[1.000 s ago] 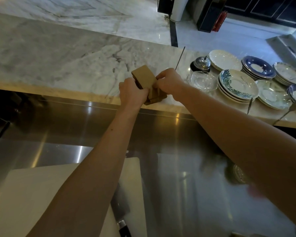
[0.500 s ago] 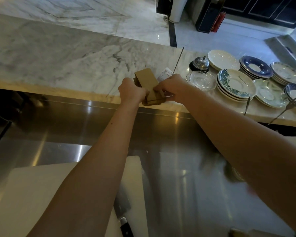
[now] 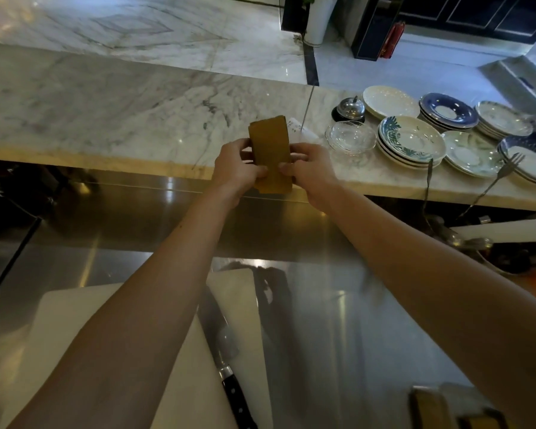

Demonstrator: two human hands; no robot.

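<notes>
A folded brown paper piece (image 3: 270,150), like a small stack of kraft napkins or a bag, is held upright over the front edge of the marble counter (image 3: 106,113). My left hand (image 3: 236,168) grips its left side with fingers curled round it. From the right, my right hand (image 3: 310,171) pinches the other side. A white slip of paper (image 3: 298,127) lies on the counter just behind.
Stacks of plates (image 3: 410,140) and saucers, a glass dish (image 3: 350,137), a metal call bell (image 3: 350,109) and two forks (image 3: 495,181) fill the counter's right end. On the steel worktop below lie a white cutting board (image 3: 53,335) and a black-handled knife (image 3: 226,360).
The brown paper has swung from tilted left to nearly upright and moved slightly nearer the counter edge. My right hand slid lower on it, uncovering the white slip behind.
</notes>
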